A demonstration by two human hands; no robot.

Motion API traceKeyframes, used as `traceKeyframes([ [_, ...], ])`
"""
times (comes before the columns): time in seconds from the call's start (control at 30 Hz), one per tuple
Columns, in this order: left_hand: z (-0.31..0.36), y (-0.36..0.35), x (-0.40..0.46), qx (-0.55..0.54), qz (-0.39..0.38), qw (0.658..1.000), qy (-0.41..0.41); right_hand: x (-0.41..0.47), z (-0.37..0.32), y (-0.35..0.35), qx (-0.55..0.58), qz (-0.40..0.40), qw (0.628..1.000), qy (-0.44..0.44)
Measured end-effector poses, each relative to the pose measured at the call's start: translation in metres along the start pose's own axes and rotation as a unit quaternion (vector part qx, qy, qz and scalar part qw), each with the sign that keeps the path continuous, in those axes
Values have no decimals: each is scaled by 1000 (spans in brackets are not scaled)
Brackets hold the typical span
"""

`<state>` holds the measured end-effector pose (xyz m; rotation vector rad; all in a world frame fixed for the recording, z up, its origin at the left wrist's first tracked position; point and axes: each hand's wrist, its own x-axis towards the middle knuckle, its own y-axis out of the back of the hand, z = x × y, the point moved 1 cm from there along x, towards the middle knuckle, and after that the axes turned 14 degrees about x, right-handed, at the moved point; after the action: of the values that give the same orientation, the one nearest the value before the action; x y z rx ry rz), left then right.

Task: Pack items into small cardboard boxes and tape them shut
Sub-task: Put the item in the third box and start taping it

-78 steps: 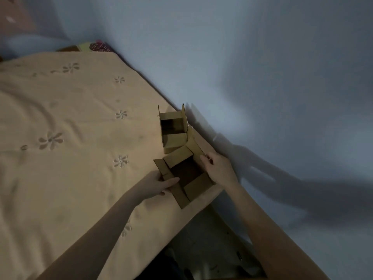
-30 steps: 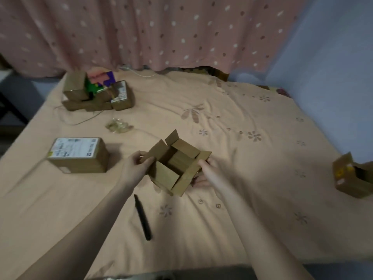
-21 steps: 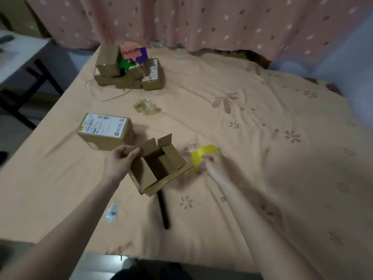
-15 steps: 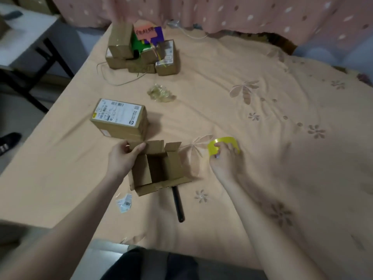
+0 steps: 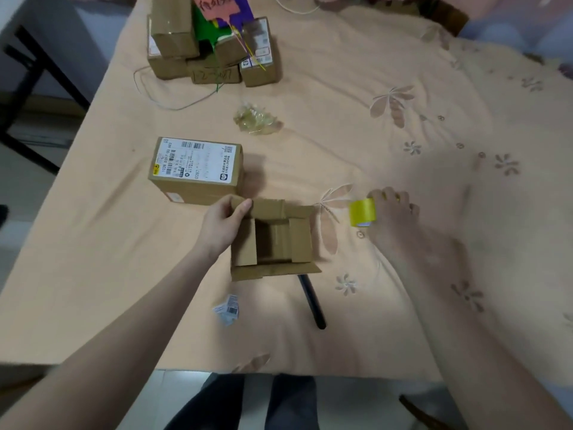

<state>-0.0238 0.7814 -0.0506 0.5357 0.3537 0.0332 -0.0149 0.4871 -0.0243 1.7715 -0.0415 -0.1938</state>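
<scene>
**Holding an open box and a roll of yellow tape on the bed**

Gripping the far-left flap of the open cardboard box (image 5: 273, 240) is the left hand (image 5: 221, 226), thumb on top of the flap and the other fingers (image 5: 245, 206) curled over its edge. All four flaps of the box are up or folded out, and the inside looks dark, so I can't tell what's in it. It sits on the bed (image 5: 387, 144) near the front edge.

Off to the right, the right hand (image 5: 393, 215) is grasping a roll of yellow tape (image 5: 362, 212), fingers wrapped over the top of it, down at the sheet and a bit apart from the box.

Just behind the open box there's a sealed box with a shipping label (image 5: 198, 169), nearly touching it. A black pen (image 5: 311, 301) pokes out from under the box's front flap, with a small crumpled label scrap (image 5: 228, 308) to its left. Further back there's a wad of clear crumpled tape (image 5: 255, 119), and at the far-left corner a pile of small taped boxes (image 5: 210, 45) with colourful paper and a thin cord.

The sheet is peach with flower prints. Grey floor and a dark-legged table (image 5: 28, 76) show on the left.
</scene>
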Motion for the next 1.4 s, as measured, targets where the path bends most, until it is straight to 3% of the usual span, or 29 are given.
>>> traceKeyframes([
  [0.13,-6,2,1,14,-11,1000,-6,-22,-9,2,102,46,994,-19],
  [0.23,-1,6,-2,26,0,999,-29,-41,-24,12,229,90,969,-17],
  [0.43,31,23,-21,140,49,977,-151,-74,-59,37,387,148,910,6],
  [0.5,49,29,-34,108,51,974,-190,-85,-70,47,430,156,889,3],
  [0.6,77,35,-57,22,-12,972,-234,-103,-87,65,499,155,853,1],
  [0.83,124,52,-94,-51,-143,950,-272,-139,-121,111,590,165,790,29],
  [1.03,159,74,-111,-25,-132,930,-343,-153,-138,145,541,211,811,77],
  [1.23,186,97,-125,-96,-139,911,-375,-172,-149,190,454,261,843,127],
  [1.33,197,107,-137,-136,-153,897,-391,-184,-155,215,443,231,855,136],
  [1.4,205,113,-144,-141,-153,888,-410,-192,-158,232,493,175,838,156],
])
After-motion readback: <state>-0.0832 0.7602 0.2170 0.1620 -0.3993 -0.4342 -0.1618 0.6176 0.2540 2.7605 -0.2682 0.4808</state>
